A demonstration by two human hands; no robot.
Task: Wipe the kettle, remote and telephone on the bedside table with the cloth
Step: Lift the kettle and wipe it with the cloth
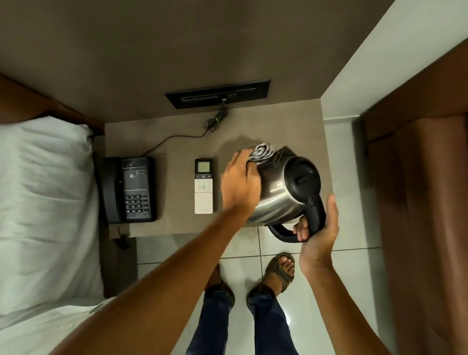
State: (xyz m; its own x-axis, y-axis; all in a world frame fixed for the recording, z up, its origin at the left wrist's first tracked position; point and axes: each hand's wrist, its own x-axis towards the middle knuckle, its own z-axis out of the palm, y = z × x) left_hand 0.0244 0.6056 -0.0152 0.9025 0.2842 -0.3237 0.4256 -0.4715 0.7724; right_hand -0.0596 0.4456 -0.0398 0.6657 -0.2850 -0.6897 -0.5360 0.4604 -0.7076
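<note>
A steel kettle (276, 190) with a black lid and handle is tilted over the right end of the bedside table (169, 151). My right hand (315, 232) grips its black handle past the table's front edge. My left hand (239, 182) presses a grey-and-white patterned cloth (263, 151) against the kettle's left side near the spout. A white remote (203, 186) with a small screen lies flat at the table's middle. At the table's left end sits a black telephone (129, 189), handset in its cradle.
A bed with white sheets and a pillow (31, 176) borders the table on the left. A black socket panel (218, 94) on the wall feeds a cable (184, 136) to the telephone. A brown wooden door (424, 190) stands right. My sandalled feet (279, 271) are on the tiled floor.
</note>
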